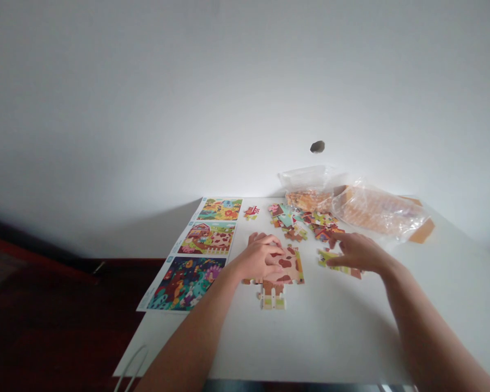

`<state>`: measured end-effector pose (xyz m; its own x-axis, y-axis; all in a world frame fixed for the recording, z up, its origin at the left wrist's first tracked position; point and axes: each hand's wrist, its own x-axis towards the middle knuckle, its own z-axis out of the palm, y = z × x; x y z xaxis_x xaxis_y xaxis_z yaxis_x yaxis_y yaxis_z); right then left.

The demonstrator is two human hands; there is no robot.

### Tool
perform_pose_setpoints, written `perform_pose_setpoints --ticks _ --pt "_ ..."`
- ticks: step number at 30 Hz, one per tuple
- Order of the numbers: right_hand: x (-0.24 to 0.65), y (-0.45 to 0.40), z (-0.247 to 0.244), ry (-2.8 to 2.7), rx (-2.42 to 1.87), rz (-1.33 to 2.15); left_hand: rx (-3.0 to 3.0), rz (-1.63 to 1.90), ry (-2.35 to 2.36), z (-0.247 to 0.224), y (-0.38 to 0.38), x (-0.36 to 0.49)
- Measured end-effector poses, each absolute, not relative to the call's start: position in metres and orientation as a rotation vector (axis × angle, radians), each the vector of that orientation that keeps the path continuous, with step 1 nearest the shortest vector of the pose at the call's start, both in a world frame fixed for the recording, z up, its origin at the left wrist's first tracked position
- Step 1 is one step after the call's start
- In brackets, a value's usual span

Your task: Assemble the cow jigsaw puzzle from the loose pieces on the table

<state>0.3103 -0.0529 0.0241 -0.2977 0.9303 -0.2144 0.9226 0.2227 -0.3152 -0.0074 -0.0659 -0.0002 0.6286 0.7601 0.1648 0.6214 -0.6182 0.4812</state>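
My left hand point(261, 257) lies over a partly joined jigsaw puzzle point(288, 267) with brown cow patches, its fingers spread and covering the puzzle's left side. A puzzle piece with a white fence point(273, 299) sits at the near edge of this joined part. To the right, my right hand point(361, 250) is over a strip of green and brown puzzle pieces point(345, 269), thumb and forefinger apart. Whether its fingertips touch the strip I cannot tell. Beyond both hands lies a heap of loose puzzle pieces point(286, 215). A small red piece point(251, 212) rests apart from the heap.
A printed sheet point(182, 255) with three pictures lies along the table's left side. At the back stand a clear bag of orange-brown pieces point(310, 198) and another plastic bag point(379, 212) over an orange-brown box. The wall point(245, 109) rises behind the white table point(318, 337).
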Motion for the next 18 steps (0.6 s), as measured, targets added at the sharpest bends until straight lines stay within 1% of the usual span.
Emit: perform_pose_setpoints --ticks 3,4,9,18 --pt "0.349 -0.049 0.02 -2.334 -2.049 1.017 2.471 0.506 1.092 -0.001 -0.065 -0.008" --pt "0.356 -0.049 0.017 -2.308 -2.074 1.055 2.471 0.506 1.093 -0.002 -0.065 -0.008" --pt "0.348 -0.047 0.006 -2.314 -2.174 0.821 2.471 0.513 1.105 -0.005 -0.065 -0.009" --pt "0.287 -0.056 0.009 -2.383 -2.049 0.526 2.466 0.501 1.103 -0.002 -0.066 -0.008"
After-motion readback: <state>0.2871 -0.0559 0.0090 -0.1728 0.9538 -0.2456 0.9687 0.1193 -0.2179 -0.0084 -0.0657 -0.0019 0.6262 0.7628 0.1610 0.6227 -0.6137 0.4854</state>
